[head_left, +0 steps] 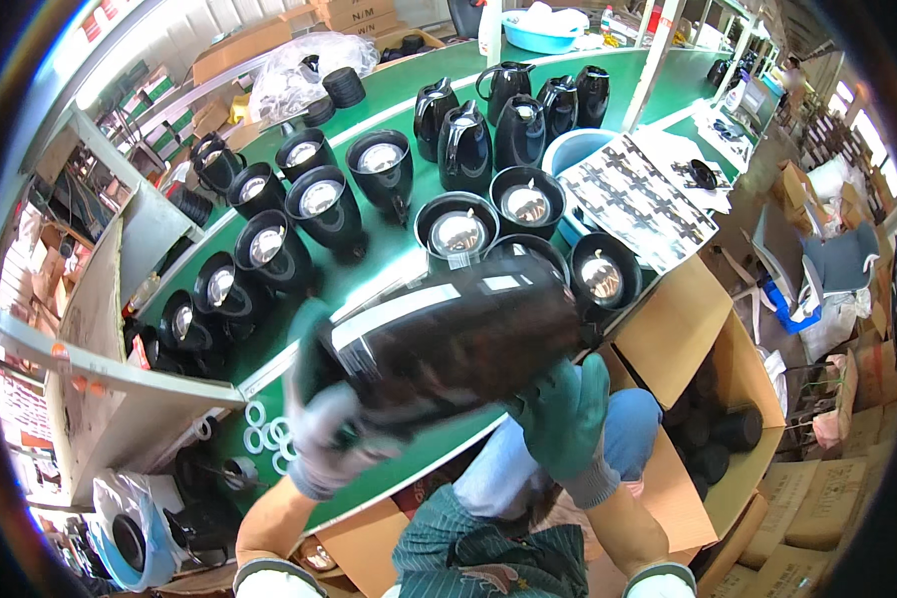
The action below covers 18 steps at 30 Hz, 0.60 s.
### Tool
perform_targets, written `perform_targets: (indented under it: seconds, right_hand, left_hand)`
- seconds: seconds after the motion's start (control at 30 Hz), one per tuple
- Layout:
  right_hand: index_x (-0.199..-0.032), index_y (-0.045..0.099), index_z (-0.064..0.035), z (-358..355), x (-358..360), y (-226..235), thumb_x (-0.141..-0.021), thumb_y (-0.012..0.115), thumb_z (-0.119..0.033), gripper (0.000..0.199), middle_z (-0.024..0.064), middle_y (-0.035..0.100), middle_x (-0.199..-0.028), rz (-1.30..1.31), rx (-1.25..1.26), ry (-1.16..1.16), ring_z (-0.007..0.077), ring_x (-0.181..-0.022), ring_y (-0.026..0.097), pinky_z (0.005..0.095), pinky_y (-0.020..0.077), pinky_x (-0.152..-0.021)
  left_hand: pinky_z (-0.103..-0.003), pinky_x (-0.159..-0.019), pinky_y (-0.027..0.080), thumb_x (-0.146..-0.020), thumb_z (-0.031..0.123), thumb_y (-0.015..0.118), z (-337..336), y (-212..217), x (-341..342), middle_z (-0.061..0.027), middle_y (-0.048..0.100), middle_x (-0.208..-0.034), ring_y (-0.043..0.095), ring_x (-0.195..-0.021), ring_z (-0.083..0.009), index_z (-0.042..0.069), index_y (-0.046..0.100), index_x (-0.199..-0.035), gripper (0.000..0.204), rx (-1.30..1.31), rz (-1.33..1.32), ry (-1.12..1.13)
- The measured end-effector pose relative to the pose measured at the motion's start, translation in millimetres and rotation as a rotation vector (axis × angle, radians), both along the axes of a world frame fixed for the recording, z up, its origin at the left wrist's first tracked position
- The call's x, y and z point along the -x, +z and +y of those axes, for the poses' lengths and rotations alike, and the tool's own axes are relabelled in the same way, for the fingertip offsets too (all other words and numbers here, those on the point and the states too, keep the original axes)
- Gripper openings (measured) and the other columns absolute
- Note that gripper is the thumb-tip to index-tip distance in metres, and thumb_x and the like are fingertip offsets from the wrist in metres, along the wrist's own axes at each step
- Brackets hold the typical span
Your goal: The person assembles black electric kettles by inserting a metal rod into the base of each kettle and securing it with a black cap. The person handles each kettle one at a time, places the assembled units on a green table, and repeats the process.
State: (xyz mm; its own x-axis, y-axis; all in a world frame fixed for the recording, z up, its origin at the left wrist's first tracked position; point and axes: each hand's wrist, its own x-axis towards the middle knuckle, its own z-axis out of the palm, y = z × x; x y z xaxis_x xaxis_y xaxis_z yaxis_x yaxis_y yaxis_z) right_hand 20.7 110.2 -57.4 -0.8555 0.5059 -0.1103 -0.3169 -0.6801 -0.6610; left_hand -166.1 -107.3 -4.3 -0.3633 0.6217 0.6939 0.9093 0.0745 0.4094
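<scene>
A large glossy black vacuum jug (463,344) lies sideways between my two gloved hands, above the green bench. My left hand (339,439), in a grey and green glove and smeared by motion, grips its left end. My right hand (565,419), in a green glove, is closed around the lower right end. Just behind the jug stand black jug bodies with silvery domes in their round ends, such as this one (458,234) and another (604,278) at the right. The far side of the held jug is hidden.
More jug bodies (321,204) stand to the left; finished-looking black jugs with handles (465,149) stand behind. White rings (256,439) lie at the near left. A patterned sheet (638,199) covers a blue tub (573,149). An open carton (757,369) at my right holds black round parts.
</scene>
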Motion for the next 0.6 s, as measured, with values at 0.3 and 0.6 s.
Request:
perform_targets:
  seconds: [0.3, 0.6]
  right_hand:
    - [-0.151, 0.045, 0.0034, 57, -73, -32, -0.104, 0.045, -0.055, 0.074, 0.0242, 0.055, -0.148, -0.174, -0.268, -0.152, 0.0384, -0.135, 0.055, 0.0544, 0.0422, -0.116]
    - [-0.152, 0.044, 0.0051, 96, -174, -80, -0.106, 0.041, -0.019, 0.052, 0.0273, 0.051, -0.151, -0.218, 0.695, -0.887, 0.0420, -0.142, 0.047, 0.0513, 0.0313, -0.125]
  left_hand:
    - [-0.047, -0.114, 0.041, -0.071, 0.023, 0.088, 216, 44, 350, -0.0249, 0.057, -0.143, 0.053, -0.133, -0.0426, 0.005, 0.075, -0.116, 0.050, -0.091, 0.431, 0.394]
    - [-0.044, -0.120, 0.036, -0.080, 0.054, 0.082, 318, -105, 530, -0.0229, 0.045, -0.158, 0.044, -0.145, -0.0372, 0.017, 0.074, -0.129, 0.062, 0.675, 0.057, 0.654]
